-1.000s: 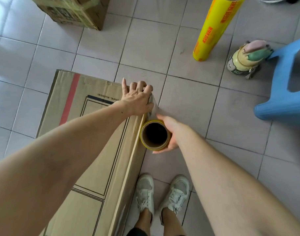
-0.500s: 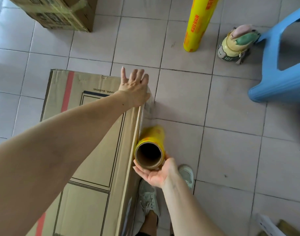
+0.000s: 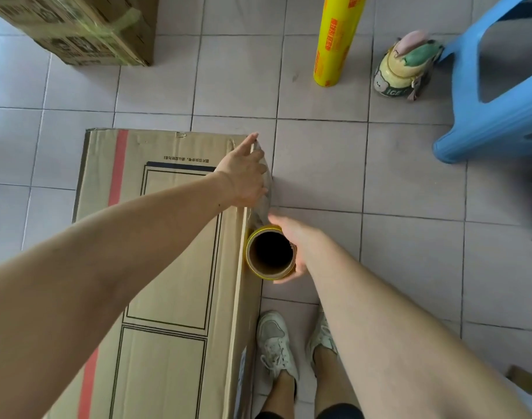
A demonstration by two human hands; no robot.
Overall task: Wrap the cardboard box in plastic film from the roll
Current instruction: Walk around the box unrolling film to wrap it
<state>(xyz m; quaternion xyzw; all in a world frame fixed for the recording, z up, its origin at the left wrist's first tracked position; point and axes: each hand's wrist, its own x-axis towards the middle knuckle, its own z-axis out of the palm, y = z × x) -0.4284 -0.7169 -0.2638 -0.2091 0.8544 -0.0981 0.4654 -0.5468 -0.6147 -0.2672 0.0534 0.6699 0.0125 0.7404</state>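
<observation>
On the pale, glossy tiled floor point(image 3: 319, 164) stands a tall cardboard box point(image 3: 174, 267), seen from above: matte brown corrugated board with a red stripe along its left side, black double-lined rectangles and a line of small print near the far edge. Against the box's right edge the roll point(image 3: 270, 252) is held upright, its open end facing the camera: a round brown cardboard core with a dark hollow, rimmed in yellow. Clear, crinkled plastic film point(image 3: 263, 189) stretches from the roll up along the box's right edge to the far corner, glinting faintly.

At that corner the left hand point(image 3: 243, 176) lies on the box top, fingers extended and close together, pressing the film end against the edge. Beside the roll, the right hand point(image 3: 292, 240) curls around its outer side, thumb at the top and fingertips showing beneath the rim.

Two worn white laced sneakers point(image 3: 277, 343) stand on the tiles just right of the box. Farther off stand a second yellow roll point(image 3: 334, 46) with red lettering, a rounded cartoon-printed bottle point(image 3: 403, 68), a smooth blue plastic stool point(image 3: 500, 92) and another taped carton point(image 3: 83, 28).
</observation>
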